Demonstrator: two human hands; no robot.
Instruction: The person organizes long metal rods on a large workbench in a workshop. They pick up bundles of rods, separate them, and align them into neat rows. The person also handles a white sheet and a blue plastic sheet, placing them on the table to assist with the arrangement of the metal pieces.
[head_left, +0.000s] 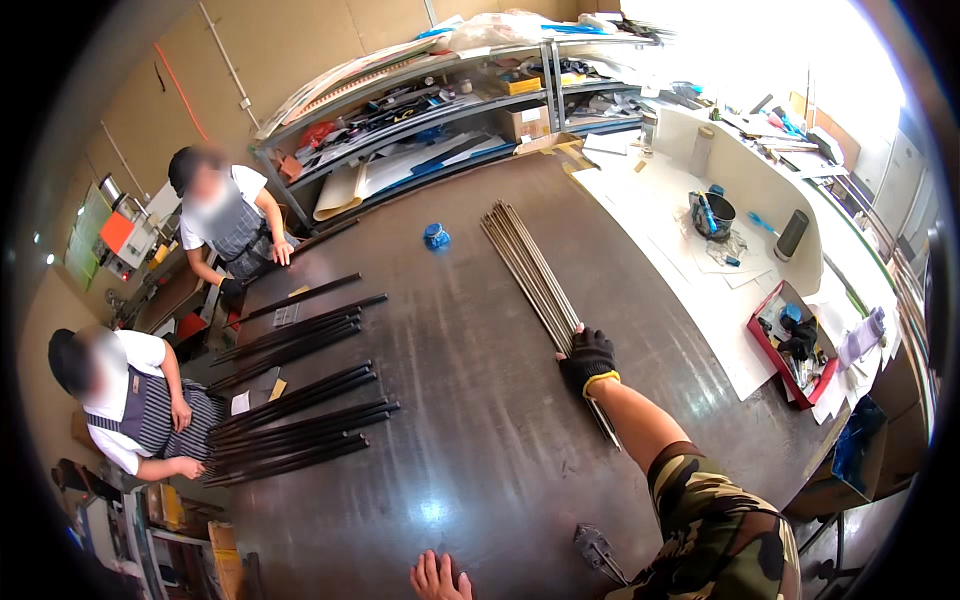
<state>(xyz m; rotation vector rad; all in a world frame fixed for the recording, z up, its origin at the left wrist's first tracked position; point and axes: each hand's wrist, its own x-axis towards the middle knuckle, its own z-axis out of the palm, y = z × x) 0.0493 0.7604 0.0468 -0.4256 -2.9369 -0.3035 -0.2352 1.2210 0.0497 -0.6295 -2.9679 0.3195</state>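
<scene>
A bundle of long thin metal rods (pixel 530 270) lies slantwise on the dark metal table (pixel 470 380), right of its middle. My right hand (pixel 588 362), in a black glove with bare fingertips and a yellow cuff, grips the bundle near its close end. The rods fan slightly apart toward the far end. At the lower edge my left hand (pixel 438 576) is bare and rests on the tabletop, its fingers stretched out and holding nothing; its wrist is out of view. A small dark metal tool (pixel 597 548) with a thin handle lies between my two arms.
Several black rods (pixel 300 400) lie in groups on the left, where two people (pixel 140 400) stand at the table's edge. A blue lump (pixel 436 237) sits toward the back. White boards at right hold a black pot (pixel 713 215) and a red box (pixel 795 345). Shelves (pixel 400 120) line the back.
</scene>
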